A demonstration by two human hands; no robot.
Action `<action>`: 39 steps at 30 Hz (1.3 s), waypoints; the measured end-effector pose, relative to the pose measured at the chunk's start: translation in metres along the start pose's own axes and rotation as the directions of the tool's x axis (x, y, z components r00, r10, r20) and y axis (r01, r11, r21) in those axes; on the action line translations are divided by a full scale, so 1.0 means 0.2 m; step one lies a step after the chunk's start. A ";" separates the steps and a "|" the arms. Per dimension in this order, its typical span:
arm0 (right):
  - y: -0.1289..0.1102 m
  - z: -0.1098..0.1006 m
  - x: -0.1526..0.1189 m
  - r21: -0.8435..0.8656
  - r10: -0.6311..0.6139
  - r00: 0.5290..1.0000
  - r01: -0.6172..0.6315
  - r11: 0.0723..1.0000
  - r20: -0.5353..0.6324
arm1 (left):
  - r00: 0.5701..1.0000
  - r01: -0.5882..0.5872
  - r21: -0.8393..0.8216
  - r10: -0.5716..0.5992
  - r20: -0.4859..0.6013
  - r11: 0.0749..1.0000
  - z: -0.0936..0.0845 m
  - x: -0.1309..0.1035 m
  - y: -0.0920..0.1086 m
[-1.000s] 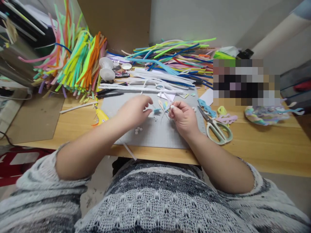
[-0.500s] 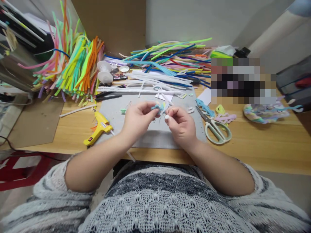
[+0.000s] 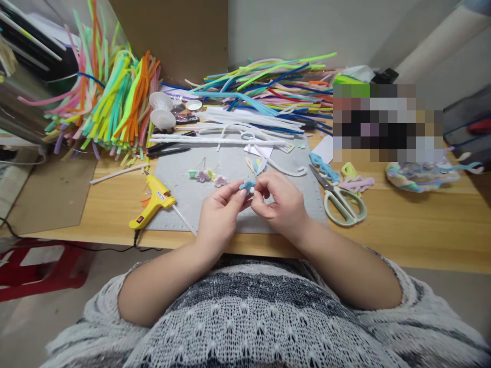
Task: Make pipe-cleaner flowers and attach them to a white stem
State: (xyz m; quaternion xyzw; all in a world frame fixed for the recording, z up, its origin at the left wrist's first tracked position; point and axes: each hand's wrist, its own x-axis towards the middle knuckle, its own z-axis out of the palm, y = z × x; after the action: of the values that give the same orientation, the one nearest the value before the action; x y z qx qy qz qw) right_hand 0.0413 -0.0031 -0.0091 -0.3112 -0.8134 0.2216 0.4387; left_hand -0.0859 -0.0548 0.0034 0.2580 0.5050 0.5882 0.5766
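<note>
Between the fingertips of my left hand is a small blue pipe-cleaner flower, pinched at its side. My right hand is closed with thumb and finger on a small white pipe-cleaner piece, held against the flower's right edge. Whether the two are joined I cannot tell. Just beyond my left hand, finished-looking pink, yellow and green flowers lie on the grey cutting mat. Small pastel loops lie beyond my right hand.
To the left lies a yellow glue gun with its cord. Scissors rest at the right beside blue pipe-cleaner loops. Bundled colourful pipe cleaners stand back left; white pipe cleaners lie across the back.
Both hands have come lower and closer together, bringing the white piece to the blue flower. The pink and yellow flowers on the mat, hidden before, now show.
</note>
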 end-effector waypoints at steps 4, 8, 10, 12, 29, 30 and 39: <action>0.00 0.00 0.00 -0.010 0.011 1.000 -0.011 1.000 -0.014 | 0.999 -0.046 0.050 0.047 -0.007 0.998 0.01 0.00 -0.02; -0.01 0.00 0.00 -0.033 0.026 0.999 -0.026 0.999 -0.022 | 0.996 -0.080 0.096 0.083 -0.022 0.992 0.01 0.00 -0.03; -0.01 0.00 0.00 -0.045 0.031 0.999 -0.032 0.998 -0.026 | 0.995 -0.096 0.108 0.098 -0.020 0.990 0.01 0.01 -0.03; -0.01 0.01 0.00 -0.052 0.037 0.999 -0.038 0.998 -0.030 | 0.993 -0.115 0.119 0.116 -0.005 0.986 0.01 0.00 -0.04; -0.01 0.01 0.00 -0.026 0.204 0.978 -0.205 0.978 -0.046 | 0.999 -0.050 0.072 0.049 0.021 0.996 0.01 0.02 -0.07; -0.01 0.01 0.00 -0.008 0.206 0.978 -0.206 0.979 -0.032 | 1.000 -0.008 0.033 0.008 0.013 0.999 0.01 0.03 -0.07; 0.01 -0.01 0.01 0.181 0.294 0.954 -0.299 0.937 0.055 | 0.985 0.167 -0.087 -0.163 0.052 0.982 -0.04 0.02 0.00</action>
State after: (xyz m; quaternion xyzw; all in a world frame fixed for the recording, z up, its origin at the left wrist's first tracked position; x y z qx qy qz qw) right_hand 0.0430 0.0002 -0.0083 -0.3845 -0.7386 0.3649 0.4165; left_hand -0.0939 -0.0523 -0.0003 0.2018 0.4840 0.5549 0.6458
